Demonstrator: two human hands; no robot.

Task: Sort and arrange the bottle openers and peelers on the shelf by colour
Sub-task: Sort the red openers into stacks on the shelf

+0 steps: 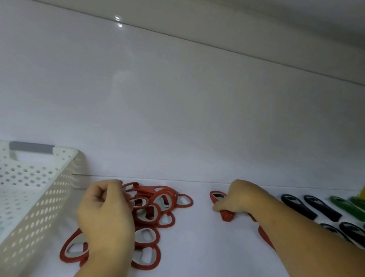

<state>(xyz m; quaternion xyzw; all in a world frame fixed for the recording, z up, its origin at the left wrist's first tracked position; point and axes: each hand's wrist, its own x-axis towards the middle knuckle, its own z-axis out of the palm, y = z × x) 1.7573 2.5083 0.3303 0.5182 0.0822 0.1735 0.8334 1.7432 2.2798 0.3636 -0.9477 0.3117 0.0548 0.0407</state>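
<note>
The red pile (157,208) just right of the basket (37,199) could be bumped and spread by the left hand (105,217), which is curled over it; whether anything is held there cannot be told. Farther right of the basket, a red opener (216,195) is gripped round its handle by the right hand (238,200). Its long side runs front to back, ring end at the back, tipped a little toward the basket.
</note>
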